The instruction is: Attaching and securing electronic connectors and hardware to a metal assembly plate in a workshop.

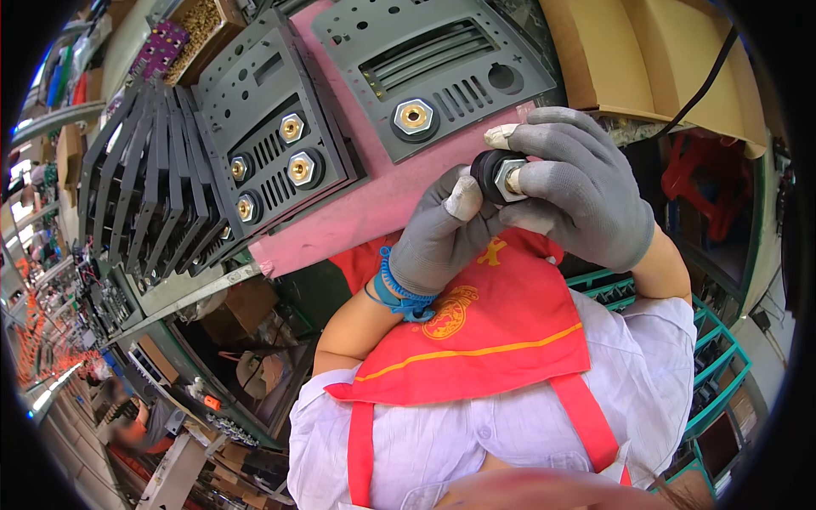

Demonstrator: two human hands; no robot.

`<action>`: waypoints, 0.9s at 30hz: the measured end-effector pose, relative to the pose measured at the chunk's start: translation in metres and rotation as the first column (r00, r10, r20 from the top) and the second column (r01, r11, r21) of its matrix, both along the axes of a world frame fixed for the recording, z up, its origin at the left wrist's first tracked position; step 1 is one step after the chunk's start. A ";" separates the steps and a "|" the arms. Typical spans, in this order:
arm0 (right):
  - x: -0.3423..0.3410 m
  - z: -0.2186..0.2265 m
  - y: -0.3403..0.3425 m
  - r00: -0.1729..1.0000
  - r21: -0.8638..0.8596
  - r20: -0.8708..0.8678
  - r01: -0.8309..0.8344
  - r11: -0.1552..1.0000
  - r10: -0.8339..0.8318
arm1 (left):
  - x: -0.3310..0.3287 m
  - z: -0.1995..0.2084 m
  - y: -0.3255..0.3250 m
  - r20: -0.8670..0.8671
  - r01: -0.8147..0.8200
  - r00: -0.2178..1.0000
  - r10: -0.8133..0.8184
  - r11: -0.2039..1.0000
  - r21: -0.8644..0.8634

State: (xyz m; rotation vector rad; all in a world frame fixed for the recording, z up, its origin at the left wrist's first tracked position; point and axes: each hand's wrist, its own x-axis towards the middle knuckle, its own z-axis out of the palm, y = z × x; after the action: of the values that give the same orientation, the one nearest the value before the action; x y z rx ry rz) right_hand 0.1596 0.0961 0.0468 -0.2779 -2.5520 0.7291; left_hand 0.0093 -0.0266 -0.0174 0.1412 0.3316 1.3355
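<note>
Between my hands, above the near edge of the workbench, is a black round threaded fitting with a silver hex nut (512, 180) on it. My left hand (433, 234), in a grey glove with white fingertips, pinches the black part from the left. My right hand (586, 187), gloved alike, has its fingers curled round the nut side. Just beyond them a dark grey slotted panel (429, 17) lies on a pink mat (391, 191). One brass-centred hex fitting (414, 118) sits in that panel, near its front left corner.
To the left, stacked grey panels (212, 153) carry several similar fittings, with more panels (153, 174) fanned out beside them. A box of small brass parts (197, 34) stands at the back left. Cardboard trays (646, 59) are at the back right; green crates (722, 374) stand at lower right.
</note>
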 end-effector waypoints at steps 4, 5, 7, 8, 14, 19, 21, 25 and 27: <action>-0.006 0.008 0.015 0.996 -0.029 -0.087 -0.035 0.999 0.032 | 0.005 0.004 0.003 0.026 -0.068 0.997 0.070 0.995 -0.075; -0.011 0.007 0.024 0.993 -0.066 -0.118 0.019 0.998 -0.027 | 0.007 -0.001 0.005 0.001 -0.080 0.997 0.081 0.988 -0.133; -0.024 -0.001 0.044 0.984 -0.166 -0.044 0.162 0.973 -0.172 | 0.007 -0.018 0.008 0.002 -0.049 0.999 0.050 0.988 -0.144; -0.030 -0.009 0.060 0.983 -0.169 -0.044 0.166 0.971 -0.176 | 0.009 -0.018 0.010 0.002 -0.045 0.999 0.046 0.988 -0.147; -0.049 -0.025 0.066 0.988 -0.052 0.149 0.058 0.997 -0.049 | 0.016 -0.028 0.023 0.028 -0.208 0.976 0.215 0.965 -0.161; -0.045 -0.027 0.053 0.987 -0.277 0.159 0.084 0.957 -0.040 | 0.010 -0.027 0.012 -0.160 -0.014 0.987 0.001 0.997 -0.081; -0.042 -0.030 0.055 0.984 -0.299 0.144 0.147 0.943 -0.107 | 0.005 -0.048 0.008 0.061 0.065 0.996 -0.064 0.998 -0.024; -0.045 -0.036 0.049 0.989 -0.238 0.085 0.136 0.962 -0.119 | 0.003 -0.057 0.004 0.295 0.113 0.947 -0.126 0.992 0.061; -0.046 -0.032 0.048 0.988 -0.260 0.142 0.099 0.960 -0.064 | -0.002 -0.050 0.005 0.243 0.140 0.960 -0.142 0.990 0.026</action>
State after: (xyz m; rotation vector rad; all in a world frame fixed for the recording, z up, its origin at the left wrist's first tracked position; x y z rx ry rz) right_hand 0.1134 0.1445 0.0147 -0.5338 -2.5442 1.0562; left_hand 0.0077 -0.0216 -0.0673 0.0062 0.1050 1.1971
